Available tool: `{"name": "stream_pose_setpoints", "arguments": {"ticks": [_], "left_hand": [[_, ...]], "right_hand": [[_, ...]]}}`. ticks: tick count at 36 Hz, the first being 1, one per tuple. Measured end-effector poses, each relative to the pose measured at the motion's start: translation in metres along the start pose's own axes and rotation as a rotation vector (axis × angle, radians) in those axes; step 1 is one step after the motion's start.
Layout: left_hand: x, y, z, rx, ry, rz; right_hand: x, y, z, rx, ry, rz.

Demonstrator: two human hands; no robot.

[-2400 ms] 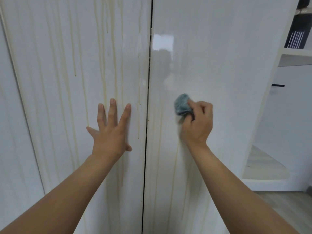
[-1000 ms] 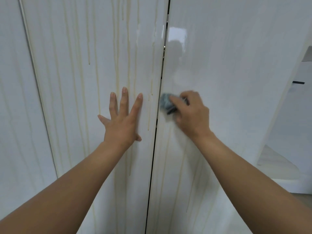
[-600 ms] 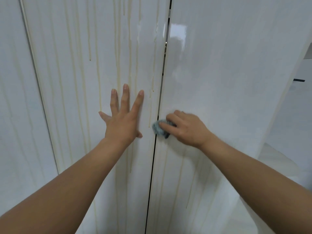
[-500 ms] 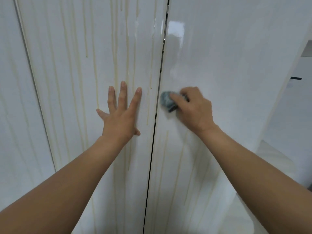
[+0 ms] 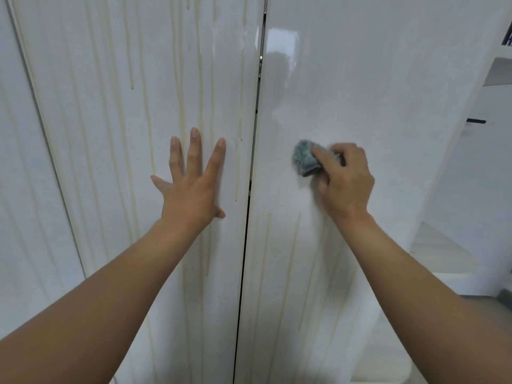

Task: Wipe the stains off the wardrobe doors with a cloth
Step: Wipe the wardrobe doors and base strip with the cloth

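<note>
**Wardrobe doors: right panel under wiping**

Glossy white panels fill the view. The left door (image 5: 110, 134) and right door (image 5: 374, 79) meet at a dark gap (image 5: 250, 189) running top to bottom between my arms. The right door's outer edge slants down at the far right. Beyond it stand a shelf unit (image 5: 498, 73) and a strip of floor (image 5: 484, 300), so open room lies on that side.

My left hand (image 5: 191, 187) lies flat on the left door, fingers straight and spread. My right hand (image 5: 346, 181) has its fingers curled round a grey-blue cloth (image 5: 304, 157), bunched small and pressed against the right door, about level with my left fingers.

Half a second ago the cloth was just beside the gap; it now sits well to the right of it. The left hand has kept its place.

Yellowish drip marks (image 5: 180, 79) run in long vertical lines over the left door, above and below my hand. On the right door, fainter lines show only below the cloth. The area above looks clean, with a bright reflection.
</note>
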State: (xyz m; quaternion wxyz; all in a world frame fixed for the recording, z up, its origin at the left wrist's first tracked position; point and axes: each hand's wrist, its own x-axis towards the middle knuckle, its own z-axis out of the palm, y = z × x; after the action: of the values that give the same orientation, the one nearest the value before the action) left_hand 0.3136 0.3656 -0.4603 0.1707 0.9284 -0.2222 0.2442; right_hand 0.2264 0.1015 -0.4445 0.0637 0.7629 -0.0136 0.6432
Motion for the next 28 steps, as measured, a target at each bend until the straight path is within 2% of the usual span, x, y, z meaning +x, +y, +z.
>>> {"name": "stream_pose_setpoints", "arguments": {"ticks": [2,5,7,10,14,16,18,21,23,25,28], "left_hand": [[0.0,0.001,-0.001,0.006,-0.006,-0.002],[0.001,0.003,-0.001,0.006,-0.011,-0.004],[0.0,0.003,-0.001,0.008,-0.008,-0.005],[-0.001,0.003,0.0,-0.001,-0.003,-0.001],[0.0,0.002,0.0,-0.002,-0.004,-0.006],[0.0,0.002,-0.001,0.004,-0.003,-0.009],[0.001,0.003,-0.001,0.01,-0.003,-0.007],[0.001,0.002,0.001,0.003,-0.005,-0.003],[0.001,0.003,0.003,0.001,-0.003,-0.004],[0.002,0.004,0.003,-0.004,-0.007,-0.005],[0.002,0.004,0.004,-0.006,0.007,0.002]], "right_hand": [[-0.021,-0.001,0.002,-0.007,-0.038,-0.085],[-0.047,0.005,0.004,0.003,-0.231,-0.451],[-0.044,0.012,0.0,0.01,-0.27,-0.517],[-0.031,0.024,-0.007,-0.013,-0.194,-0.343],[-0.012,0.036,-0.014,-0.015,0.019,0.13],[-0.021,0.038,-0.012,0.008,0.068,0.244],[-0.045,0.037,-0.009,0.024,0.03,0.143],[-0.085,0.041,-0.009,0.032,-0.208,-0.199],[-0.089,0.048,-0.015,0.027,-0.298,-0.322],[-0.075,0.055,-0.024,0.007,-0.268,-0.193],[-0.044,0.07,-0.032,-0.038,-0.067,0.056]]}}
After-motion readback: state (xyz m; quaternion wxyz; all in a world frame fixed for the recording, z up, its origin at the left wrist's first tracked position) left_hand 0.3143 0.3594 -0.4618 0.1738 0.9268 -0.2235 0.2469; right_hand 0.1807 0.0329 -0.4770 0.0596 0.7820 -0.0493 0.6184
